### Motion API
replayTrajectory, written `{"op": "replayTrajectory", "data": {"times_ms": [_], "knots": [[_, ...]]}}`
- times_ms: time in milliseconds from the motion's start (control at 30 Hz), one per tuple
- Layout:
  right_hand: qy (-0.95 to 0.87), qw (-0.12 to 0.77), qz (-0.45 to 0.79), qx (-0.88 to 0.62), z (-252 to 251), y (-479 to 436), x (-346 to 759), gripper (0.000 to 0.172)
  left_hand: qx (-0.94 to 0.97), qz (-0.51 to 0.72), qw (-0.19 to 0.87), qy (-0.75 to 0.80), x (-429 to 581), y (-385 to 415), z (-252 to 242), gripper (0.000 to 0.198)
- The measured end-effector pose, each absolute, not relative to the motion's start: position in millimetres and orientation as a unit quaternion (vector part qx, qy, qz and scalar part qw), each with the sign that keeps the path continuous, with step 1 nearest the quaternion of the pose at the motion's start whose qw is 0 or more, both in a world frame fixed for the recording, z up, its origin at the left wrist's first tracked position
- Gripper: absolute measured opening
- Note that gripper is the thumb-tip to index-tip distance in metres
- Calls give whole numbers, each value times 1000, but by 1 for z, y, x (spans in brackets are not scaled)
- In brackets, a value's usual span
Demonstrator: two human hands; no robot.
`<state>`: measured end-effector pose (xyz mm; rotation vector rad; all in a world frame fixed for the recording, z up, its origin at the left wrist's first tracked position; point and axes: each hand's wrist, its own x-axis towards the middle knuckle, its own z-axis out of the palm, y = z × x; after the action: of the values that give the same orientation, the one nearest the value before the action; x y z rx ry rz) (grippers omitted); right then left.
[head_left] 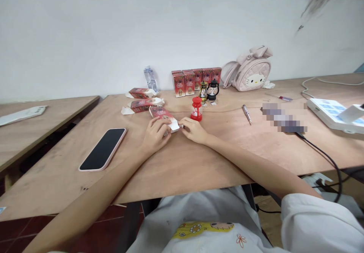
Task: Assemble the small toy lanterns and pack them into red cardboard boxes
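A red printed carton (pixel 160 112) lies on the table, its white end flaps toward me. My left hand (pixel 156 134) is closed over the near end of this carton. At the same end, the fingers of my right hand (pixel 194 130) pinch a white flap. Just beyond my right hand stands a small red lantern (pixel 196 109), upright. Two more small lanterns, one gold (pixel 203 91) and one black (pixel 213 90), stand farther back. Two red cartons (pixel 144 104) (pixel 141 93) with open flaps lie behind the one I hold.
Several closed red cartons (pixel 189 83) stand by the wall beside a pink bag (pixel 253 71). A plastic bottle (pixel 150 79) is behind the open cartons. A phone (pixel 102 149) lies at left; screwdrivers (pixel 247 114) (pixel 281 98) and a white power strip (pixel 332 112) are at right.
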<state>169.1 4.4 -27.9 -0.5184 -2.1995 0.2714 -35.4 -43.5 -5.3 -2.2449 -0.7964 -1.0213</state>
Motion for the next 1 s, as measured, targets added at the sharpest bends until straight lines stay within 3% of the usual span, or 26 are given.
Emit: {"op": "replayTrajectory", "data": {"times_ms": [233,433,600,767,1000], "knots": [[-878,421,95,-207,-23,1,171,22,-829,-373,291,-298,-34,-45,-2,15],[-902,382,92,-178,-23,0,173,31,-836,-387,239,-307,-37,-44,-2,22],[-918,360,19,-167,-24,-3,172,32,-840,-404,227,-284,-40,-40,-7,25],[-879,417,-78,-219,-19,-10,170,27,-844,-408,216,-271,-40,-41,-9,24],[-910,385,-42,-150,-13,-13,170,31,-851,-402,229,-249,-40,-39,-14,23]]}}
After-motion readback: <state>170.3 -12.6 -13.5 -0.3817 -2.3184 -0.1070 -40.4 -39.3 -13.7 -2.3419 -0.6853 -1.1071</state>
